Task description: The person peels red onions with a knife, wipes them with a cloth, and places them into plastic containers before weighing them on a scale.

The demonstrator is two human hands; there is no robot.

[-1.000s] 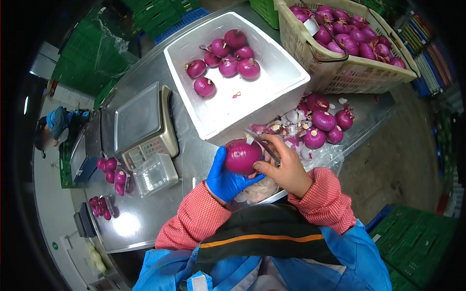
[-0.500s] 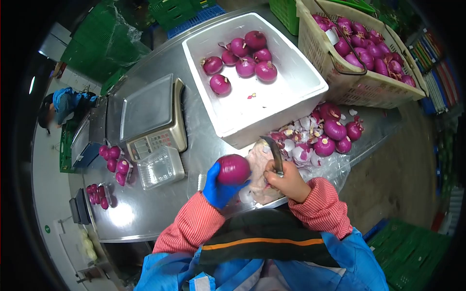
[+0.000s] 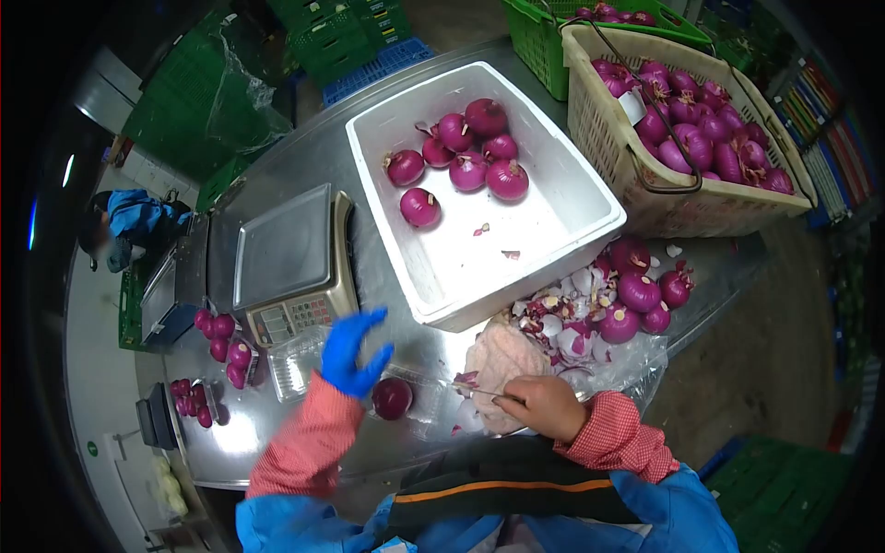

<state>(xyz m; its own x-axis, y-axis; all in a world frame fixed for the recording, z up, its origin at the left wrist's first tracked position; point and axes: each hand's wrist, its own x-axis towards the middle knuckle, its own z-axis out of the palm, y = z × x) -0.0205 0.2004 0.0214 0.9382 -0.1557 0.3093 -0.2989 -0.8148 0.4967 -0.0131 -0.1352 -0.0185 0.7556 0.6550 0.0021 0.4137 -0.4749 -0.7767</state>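
My left hand (image 3: 355, 355), in a blue glove, is open with fingers spread over the near side of a clear plastic tray (image 3: 293, 364). A peeled red onion (image 3: 393, 398) lies on the metal table just right of and below that glove, apart from it. My bare right hand (image 3: 542, 405) is closed round a knife (image 3: 486, 392), its blade seen nearly edge-on and pointing left. The blade lies over a pale pinkish cloth (image 3: 505, 355). Bits of onion skin (image 3: 468, 380) are by the knife tip.
A white foam box (image 3: 516, 300) with several onions stands ahead. Left of it is a scale (image 3: 286, 258). Skins (image 3: 562, 313) and whole onions (image 3: 638, 291) lie at right, below a cream crate (image 3: 682, 198) of onions. Packed onions (image 3: 238, 355) sit at left; a person (image 3: 138, 217) is beyond.
My left hand has let go of the onion, which now rests on the table, and has moved left toward the tray. The knife in my right hand has tipped from upright to pointing left.
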